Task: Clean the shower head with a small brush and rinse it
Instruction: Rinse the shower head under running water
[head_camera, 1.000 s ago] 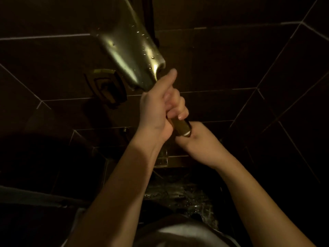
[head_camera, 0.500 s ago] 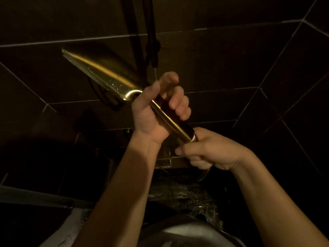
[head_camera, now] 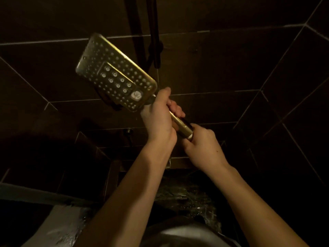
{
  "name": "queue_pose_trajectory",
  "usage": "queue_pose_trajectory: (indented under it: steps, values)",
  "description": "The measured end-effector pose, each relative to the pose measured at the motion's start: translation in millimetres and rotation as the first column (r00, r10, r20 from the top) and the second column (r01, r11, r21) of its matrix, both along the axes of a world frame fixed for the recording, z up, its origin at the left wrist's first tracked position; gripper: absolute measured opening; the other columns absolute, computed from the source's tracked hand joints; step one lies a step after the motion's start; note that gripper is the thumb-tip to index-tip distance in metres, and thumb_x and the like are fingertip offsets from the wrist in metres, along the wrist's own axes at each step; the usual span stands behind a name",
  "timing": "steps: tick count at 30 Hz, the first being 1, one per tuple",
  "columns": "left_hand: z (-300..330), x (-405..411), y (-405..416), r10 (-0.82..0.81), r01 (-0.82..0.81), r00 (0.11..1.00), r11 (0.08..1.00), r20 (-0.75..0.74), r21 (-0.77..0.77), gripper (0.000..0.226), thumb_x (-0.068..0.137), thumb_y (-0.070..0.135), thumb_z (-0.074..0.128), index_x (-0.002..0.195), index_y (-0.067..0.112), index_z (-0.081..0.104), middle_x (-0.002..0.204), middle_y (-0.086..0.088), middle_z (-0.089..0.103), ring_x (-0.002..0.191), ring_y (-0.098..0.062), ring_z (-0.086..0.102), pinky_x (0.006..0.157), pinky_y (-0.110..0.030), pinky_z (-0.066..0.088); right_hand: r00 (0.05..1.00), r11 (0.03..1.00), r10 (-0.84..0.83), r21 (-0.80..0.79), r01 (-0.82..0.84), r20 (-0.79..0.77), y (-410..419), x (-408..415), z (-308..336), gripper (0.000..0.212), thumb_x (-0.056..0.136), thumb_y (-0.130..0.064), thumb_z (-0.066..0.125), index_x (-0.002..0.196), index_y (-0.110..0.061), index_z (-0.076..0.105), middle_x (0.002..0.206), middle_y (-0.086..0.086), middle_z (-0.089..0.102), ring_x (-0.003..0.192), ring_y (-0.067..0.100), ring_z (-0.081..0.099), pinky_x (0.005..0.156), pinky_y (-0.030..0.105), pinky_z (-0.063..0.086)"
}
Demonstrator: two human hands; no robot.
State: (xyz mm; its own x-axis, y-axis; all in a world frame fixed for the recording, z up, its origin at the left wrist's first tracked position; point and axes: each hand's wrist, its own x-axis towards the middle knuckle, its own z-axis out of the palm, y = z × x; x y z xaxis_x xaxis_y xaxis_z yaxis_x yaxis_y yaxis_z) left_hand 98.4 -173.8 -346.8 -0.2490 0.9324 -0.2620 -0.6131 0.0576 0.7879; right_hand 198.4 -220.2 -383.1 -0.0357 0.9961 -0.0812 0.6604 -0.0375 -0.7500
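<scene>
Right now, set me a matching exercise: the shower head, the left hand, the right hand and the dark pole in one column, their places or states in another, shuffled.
Things:
1. shower head
2. left hand
3. right hand
4. dark pole

Places or states:
A. grips the bottom end of the handle
B. nozzle face turned to the camera
C. hangs upright against the wall tiles
D. grips the handle just below the head

Pairs: 1-B, 2-D, 3-A, 4-C

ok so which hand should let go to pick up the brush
Probably the right hand: it only grips the bottom end of the handle, while the left hand grips just below the shower head and steadies its nozzle face toward the camera.
</scene>
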Motion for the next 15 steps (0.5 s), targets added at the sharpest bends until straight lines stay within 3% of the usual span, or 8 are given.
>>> queue_pose_trajectory:
  steps: [3, 5, 8, 11, 13, 15]
  values:
    - [3.9, -6.8, -0.4, -0.067, 0.076, 0.993, 0.993, -0.094, 0.089, 0.035, 0.093, 0.025, 0.07, 0.063, 0.015, 0.055, 0.054, -0.001, 0.047, 0.047, -0.015, 0.051, 0.052, -0.03, 0.05, 0.991, 0.998, 0.056, -0.022, -0.059, -0.12, 4.0, 1.0, 5.5, 0.014, 0.087, -0.009, 0.062, 0.091, -0.023, 0.061, 0.069, -0.007, 0.061, 0.052, 0.002, 0.057, 0.048, 0.017, 0.041]
    - [5.1, -18.4, 1.1, -0.222, 0.236, 0.971, 0.954, -0.091, 0.186, 0.037, 0.094, 0.027, 0.068, 0.062, 0.014, 0.055, 0.054, -0.002, 0.048, 0.049, -0.016, 0.053, 0.056, -0.03, 0.051, 0.939, 0.979, 0.145, -0.093, -0.182, -0.312, 7.2, 6.2, 10.6, 0.017, 0.087, -0.006, 0.06, 0.079, -0.021, 0.057, 0.058, -0.007, 0.053, 0.044, 0.005, 0.049, 0.045, 0.023, 0.038]
    - [6.7, -36.9, 5.1, -0.523, 0.522, 0.844, 0.754, -0.117, 0.399, 0.026, 0.086, 0.026, 0.069, 0.065, 0.013, 0.06, 0.053, -0.002, 0.054, 0.05, -0.018, 0.056, 0.056, -0.03, 0.05, 0.717, 0.879, 0.234, -0.172, -0.444, -0.656, 4.8, 5.8, 17.1, 0.021, 0.091, -0.002, 0.055, 0.075, -0.016, 0.052, 0.049, -0.002, 0.04, 0.037, 0.011, 0.034, 0.037, 0.023, 0.027]
    - [14.2, -40.3, 8.3, -0.762, 0.661, 0.644, 0.516, -0.06, 0.545, 0.027, 0.083, 0.026, 0.073, 0.067, 0.009, 0.06, 0.049, -0.003, 0.056, 0.041, -0.017, 0.055, 0.045, -0.027, 0.044, 0.562, 0.773, 0.243, -0.193, -0.605, -0.791, 2.2, 0.8, 19.7, 0.035, 0.094, 0.0, 0.051, 0.063, -0.017, 0.049, 0.044, -0.001, 0.036, 0.034, 0.01, 0.027, 0.036, 0.024, 0.016]
    - [17.8, -35.9, 10.6, -0.769, 0.667, 0.639, 0.539, -0.023, 0.514, 0.034, 0.083, 0.017, 0.073, 0.055, 0.009, 0.055, 0.039, 0.001, 0.048, 0.03, -0.011, 0.045, 0.035, -0.021, 0.033, 0.528, 0.758, 0.204, -0.209, -0.618, -0.824, 4.6, 0.8, 17.0, 0.036, 0.093, 0.0, 0.051, 0.061, -0.015, 0.049, 0.044, -0.002, 0.035, 0.034, 0.008, 0.027, 0.037, 0.025, 0.013]
    - [19.1, -24.5, 9.6, -0.619, 0.605, 0.781, 0.715, -0.084, 0.351, 0.039, 0.086, 0.013, 0.07, 0.052, 0.012, 0.051, 0.036, 0.004, 0.041, 0.028, -0.009, 0.039, 0.034, -0.02, 0.03, 0.619, 0.846, 0.165, -0.213, -0.489, -0.768, 9.0, -0.1, 12.1, 0.023, 0.092, -0.001, 0.052, 0.071, -0.01, 0.05, 0.048, 0.0, 0.036, 0.036, 0.009, 0.03, 0.037, 0.024, 0.018]
